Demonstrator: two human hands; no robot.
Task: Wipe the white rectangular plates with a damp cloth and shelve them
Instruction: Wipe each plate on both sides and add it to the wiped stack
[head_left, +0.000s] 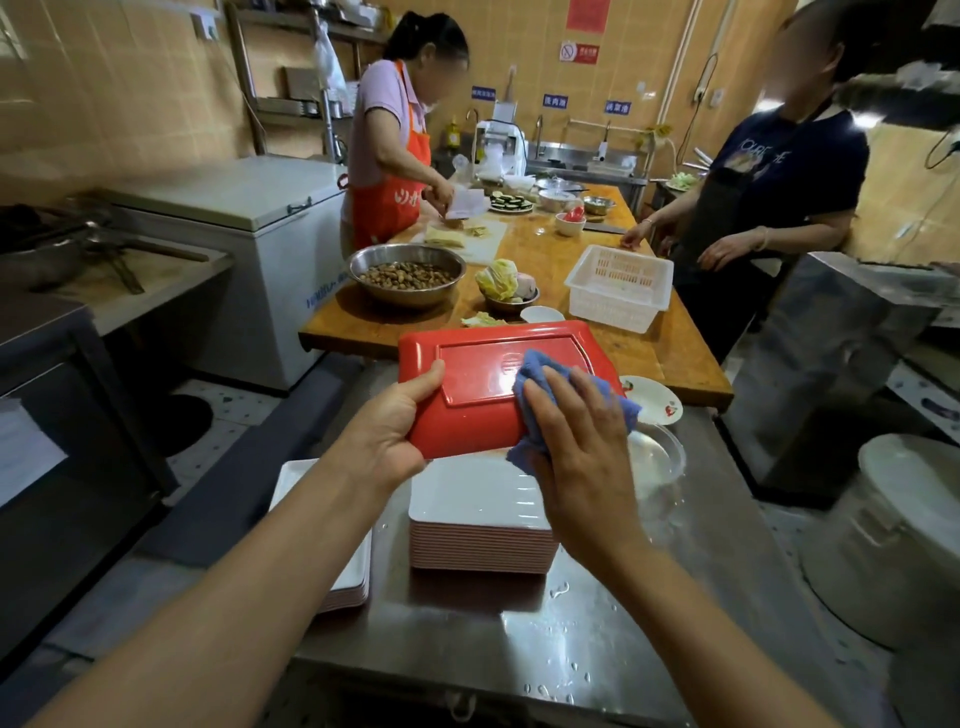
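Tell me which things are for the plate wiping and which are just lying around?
For the job: plate held red underside up by left hand; blue cloth pressed on it by right hand; tall plate stack; smaller plate stack.

Just lying around: bowl of nuts; white basket; cabbage.

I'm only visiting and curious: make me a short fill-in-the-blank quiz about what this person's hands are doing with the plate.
1. The left hand grips a plate whose upturned underside is ____ in colour.
2. The right hand presses a ____ cloth onto that plate.
3. Under the held plate, a stack of plates stands on the ____ counter.
4. The big metal bowl stands on the ____ table.

Missing words: red; blue; steel; wooden
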